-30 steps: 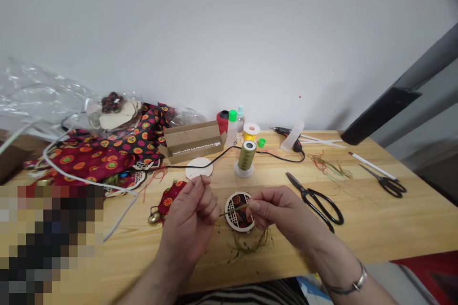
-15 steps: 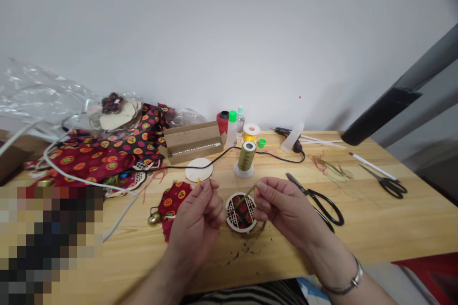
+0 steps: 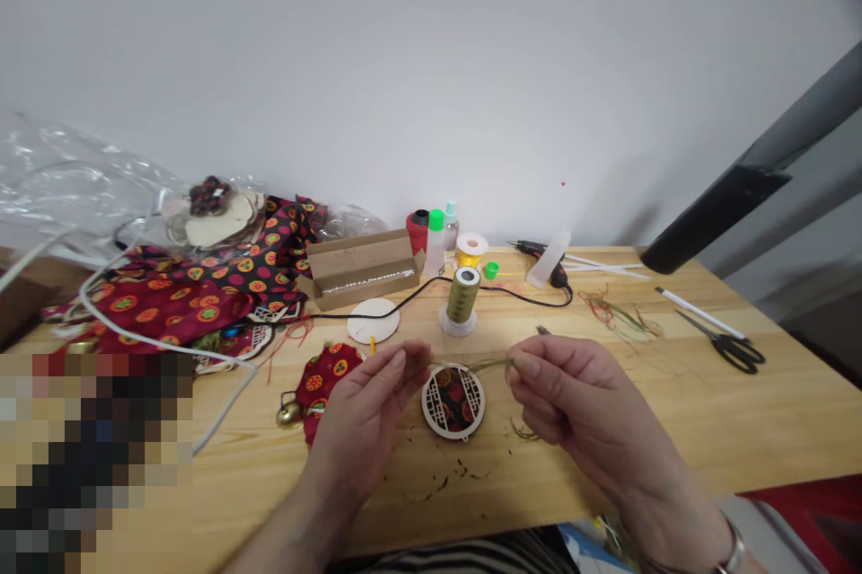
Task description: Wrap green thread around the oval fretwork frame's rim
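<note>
A round wooden lattice ornament (image 3: 453, 401) with red patterned cloth inside lies on the wooden table (image 3: 707, 412) between my hands. My left hand (image 3: 367, 417) pinches one end of an olive-green thread (image 3: 486, 365) just left of the ornament. My right hand (image 3: 572, 403) pinches the other end to the right, so the thread runs taut above the ornament's top edge. Loose green thread (image 3: 525, 432) trails under my right hand. An olive thread spool (image 3: 463, 295) stands upright behind the ornament.
Red patterned cloth (image 3: 175, 295) and a cloth piece with a small bell (image 3: 321, 381) lie at the left. A cardboard box (image 3: 360, 269), a wooden disc (image 3: 373, 321), bottles (image 3: 437, 242), a glue gun (image 3: 545, 255) and small scissors (image 3: 724, 342) sit farther back and right.
My right hand has moved right and pulled the thread out sideways, now covering the large black scissors. The left hand shifted slightly right and lower. The tangle of thread under the ornament has shrunk.
</note>
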Tool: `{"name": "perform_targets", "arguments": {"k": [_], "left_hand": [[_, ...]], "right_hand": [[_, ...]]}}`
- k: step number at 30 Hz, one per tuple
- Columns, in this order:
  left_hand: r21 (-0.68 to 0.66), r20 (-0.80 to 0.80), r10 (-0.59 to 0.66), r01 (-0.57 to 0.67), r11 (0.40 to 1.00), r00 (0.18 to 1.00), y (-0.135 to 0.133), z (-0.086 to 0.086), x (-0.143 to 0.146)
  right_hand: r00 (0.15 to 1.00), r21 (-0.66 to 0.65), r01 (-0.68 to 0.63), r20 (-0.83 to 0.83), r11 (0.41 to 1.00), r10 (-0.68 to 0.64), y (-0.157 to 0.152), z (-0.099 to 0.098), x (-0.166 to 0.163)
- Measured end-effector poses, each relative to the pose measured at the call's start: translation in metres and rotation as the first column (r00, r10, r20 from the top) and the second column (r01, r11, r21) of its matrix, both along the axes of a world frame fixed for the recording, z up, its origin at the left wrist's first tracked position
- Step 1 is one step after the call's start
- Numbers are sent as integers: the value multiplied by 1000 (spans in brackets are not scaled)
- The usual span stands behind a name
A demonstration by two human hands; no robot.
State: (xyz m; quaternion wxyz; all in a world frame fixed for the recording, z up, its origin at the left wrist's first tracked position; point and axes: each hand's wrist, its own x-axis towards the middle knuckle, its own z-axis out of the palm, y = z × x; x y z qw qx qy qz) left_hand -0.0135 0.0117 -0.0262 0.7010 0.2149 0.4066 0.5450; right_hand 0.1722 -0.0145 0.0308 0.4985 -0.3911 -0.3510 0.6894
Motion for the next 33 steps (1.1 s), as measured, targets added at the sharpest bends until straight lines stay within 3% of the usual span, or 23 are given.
{"name": "perform_targets", "arguments": {"k": [3, 5, 7, 9, 11, 12, 14, 16, 19, 21, 27, 33], "left_hand": [[-6, -254, -126, 129, 992, 959, 3, -4, -9], [-10, -493, -176, 196, 980, 852, 6, -3, -16], [86, -694, -75, 185, 979, 716, 6, 1, -22], [302, -772, 160, 134, 944, 615, 3, 10, -24], [457, -746, 303, 126, 880, 593, -2, 20, -23], [523, -707, 331, 147, 840, 625, -5, 25, -22], [558, -674, 213, 297, 775, 707, -12, 33, -16], [541, -591, -4, 399, 740, 807, -17, 36, -9], [434, -474, -264, 484, 760, 840, -20, 34, 1], [368, -413, -371, 525, 767, 832, -20, 28, 6], [254, -288, -508, 576, 777, 812, -18, 11, 17], [194, -156, -579, 600, 776, 800, -22, 4, 20]], "right_hand": [[1000, 35, 15, 7, 999, -15, -5, 7, 6], [1000, 54, 22, 6, 998, -23, -8, 11, 10], [999, 71, 34, 7, 997, -35, -12, 15, 14], [999, 83, 38, 18, 996, -40, -16, 17, 15], [998, 84, 11, 57, 996, -16, -18, 17, 13], [997, 81, -10, 80, 997, 4, -18, 16, 11], [992, 70, -56, 116, 996, 48, -17, 13, 4], [989, 67, -82, 125, 994, 73, -12, 9, -4], [994, 68, -83, 71, 994, 78, -4, 6, -14], [998, 57, -59, 1, 997, 59, 0, 4, -19], [983, 8, 55, -175, 998, -53, 9, -1, -27], [964, 13, 139, -231, 990, -132, 17, -9, -28]]}}
